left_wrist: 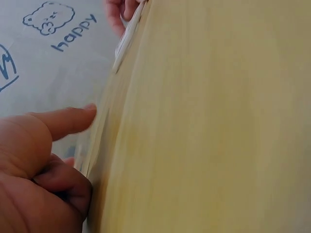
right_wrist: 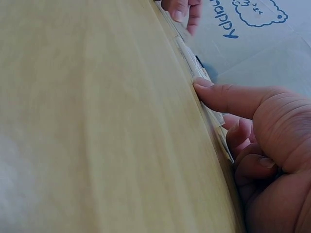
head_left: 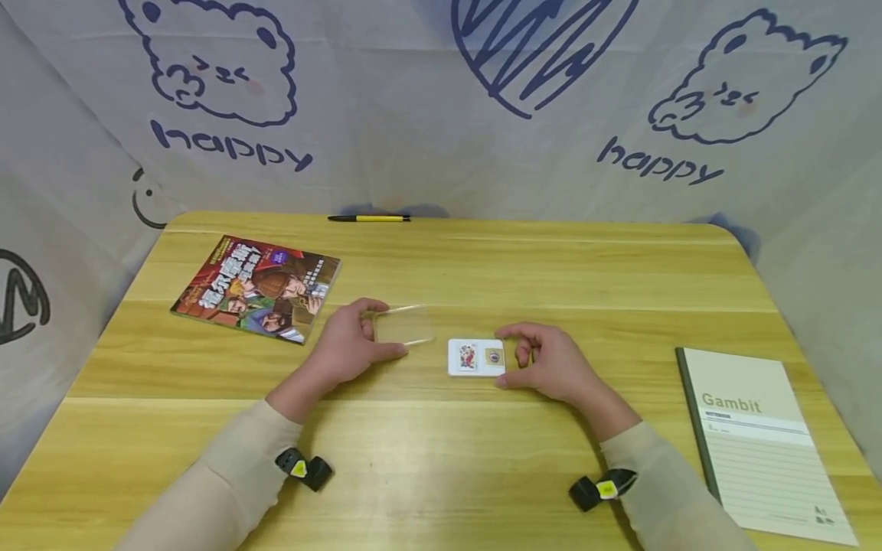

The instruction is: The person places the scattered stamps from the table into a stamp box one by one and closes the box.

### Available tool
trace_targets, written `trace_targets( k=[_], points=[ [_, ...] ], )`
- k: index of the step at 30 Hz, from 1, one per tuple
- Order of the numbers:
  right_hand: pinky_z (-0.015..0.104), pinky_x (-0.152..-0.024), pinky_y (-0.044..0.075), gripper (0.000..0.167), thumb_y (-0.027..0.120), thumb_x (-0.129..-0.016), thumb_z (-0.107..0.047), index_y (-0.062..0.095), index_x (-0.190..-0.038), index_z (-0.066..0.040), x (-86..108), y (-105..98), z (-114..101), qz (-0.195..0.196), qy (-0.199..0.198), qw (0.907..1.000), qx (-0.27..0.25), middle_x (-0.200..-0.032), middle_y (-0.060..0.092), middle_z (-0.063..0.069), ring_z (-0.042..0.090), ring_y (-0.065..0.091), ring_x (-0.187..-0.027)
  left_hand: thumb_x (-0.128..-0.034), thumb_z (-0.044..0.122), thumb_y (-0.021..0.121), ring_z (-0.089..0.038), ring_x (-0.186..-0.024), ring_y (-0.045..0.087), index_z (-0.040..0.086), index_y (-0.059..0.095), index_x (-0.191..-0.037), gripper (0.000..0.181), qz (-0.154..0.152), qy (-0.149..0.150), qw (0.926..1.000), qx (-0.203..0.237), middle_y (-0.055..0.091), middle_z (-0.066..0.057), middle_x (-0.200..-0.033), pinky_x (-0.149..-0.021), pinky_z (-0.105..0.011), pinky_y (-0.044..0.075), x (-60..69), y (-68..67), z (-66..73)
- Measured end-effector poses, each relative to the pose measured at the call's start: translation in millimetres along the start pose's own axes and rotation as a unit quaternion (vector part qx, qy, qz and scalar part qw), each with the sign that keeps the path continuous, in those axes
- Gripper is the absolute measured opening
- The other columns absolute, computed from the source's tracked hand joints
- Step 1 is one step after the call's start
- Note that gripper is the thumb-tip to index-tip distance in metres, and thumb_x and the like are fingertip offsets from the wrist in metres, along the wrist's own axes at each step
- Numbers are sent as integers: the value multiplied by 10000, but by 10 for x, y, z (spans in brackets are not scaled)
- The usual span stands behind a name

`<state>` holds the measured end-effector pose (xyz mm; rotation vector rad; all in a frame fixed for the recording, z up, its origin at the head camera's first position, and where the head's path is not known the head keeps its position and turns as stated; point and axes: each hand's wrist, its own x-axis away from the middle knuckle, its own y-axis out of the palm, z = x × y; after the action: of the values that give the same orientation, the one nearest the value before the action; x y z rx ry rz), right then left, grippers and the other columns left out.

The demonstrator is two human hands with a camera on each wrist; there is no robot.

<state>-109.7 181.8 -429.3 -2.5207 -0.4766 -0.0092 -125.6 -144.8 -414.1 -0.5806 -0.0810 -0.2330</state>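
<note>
A small white flat case (head_left: 452, 357) lies on the table, with a colourful playing-card picture (head_left: 468, 357) and a gold square (head_left: 494, 357) on its face. My right hand (head_left: 551, 361) pinches its right end, thumb at the near corner and index finger at the far one. Left of the case, my left hand (head_left: 351, 340) holds a clear plastic cover (head_left: 406, 325) between thumb and index finger. A gap separates cover and case. Both wrist views catch the case edge-on; in the left wrist view the left thumb (left_wrist: 73, 121) reaches toward the cover's edge.
A comic-style book (head_left: 255, 291) lies at the back left. Along the far edge is a yellow and black pen (head_left: 372, 219). A "Gambit" notebook (head_left: 758, 444) lies on the right. Behind the wooden table (head_left: 441, 459) hangs a white cloth with drawings (head_left: 406, 99).
</note>
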Motion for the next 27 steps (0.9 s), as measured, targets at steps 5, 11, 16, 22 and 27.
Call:
trace_targets(
  k=[5, 11, 16, 22, 27],
  points=[
    [264, -515, 345, 630, 955, -660, -177, 683, -1219, -75, 3, 1, -6, -5, -7, 10000, -10, -715, 554, 28, 141, 428, -563, -754, 143, 899, -150, -500, 347, 21, 537, -1355, 713, -33, 51, 9977, 676, 404, -9, -597, -469, -274, 322, 27, 136, 67],
    [257, -511, 343, 627, 958, -653, -163, 686, -1214, -100, -6, 0, -6, 3, 45, 10000, -45, -710, 558, 26, 139, 423, -564, -731, 104, 908, -142, -502, 317, 17, 551, -1335, 707, -137, 120, 9949, 990, 357, 7, -582, -485, -279, 305, 41, 318, 161],
    [256, -505, 345, 631, 957, -654, -164, 683, -1218, -99, -5, -2, -4, -27, 79, 9999, -77, -717, 560, 27, 143, 430, -569, -715, 106, 919, -140, -518, 320, 21, 575, -1307, 690, -192, 192, 9952, 938, 363, 4, -587, -513, -281, 300, 41, 454, 245],
    [258, -512, 349, 628, 960, -653, -180, 685, -1213, -105, 0, -1, -10, -40, 109, 9999, -49, -730, 567, 28, 153, 441, -583, -699, 139, 934, -131, -529, 338, 24, 591, -1294, 696, -325, 240, 9966, 716, 384, 6, -600, -513, -271, 294, 15, 587, 320],
    [258, -511, 350, 639, 960, -654, -181, 681, -1221, -87, -10, -7, -16, -56, 61, 10000, -41, -739, 563, 37, 156, 445, -593, -689, 174, 943, -140, -583, 375, 34, 601, -1291, 706, -406, 297, 9978, 436, 413, -15, -651, -541, -283, 316, -18, 661, 384]
  ],
)
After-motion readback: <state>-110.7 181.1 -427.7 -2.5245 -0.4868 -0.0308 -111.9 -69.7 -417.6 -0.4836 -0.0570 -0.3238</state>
